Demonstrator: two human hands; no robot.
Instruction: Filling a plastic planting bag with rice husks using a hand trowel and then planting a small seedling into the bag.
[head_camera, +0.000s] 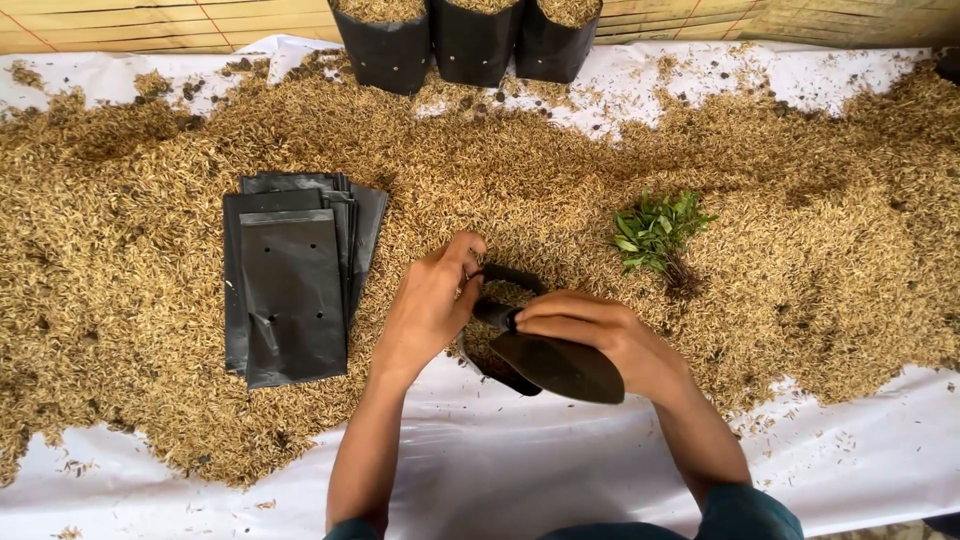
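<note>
Left hand (428, 305) pinches rim of black bag (545, 360) held open over husk heap (150, 300); right hand (590, 330) grips its side; bag lies tilted; risk: thin plastic slips, husk spills onto white sheet (500, 470); seedlings (655, 235) near.

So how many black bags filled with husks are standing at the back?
3 filled bags stand in a row at the top edge: the left bag, the middle bag and the right bag. The frame cuts off their tops, so more may be hidden.
</note>
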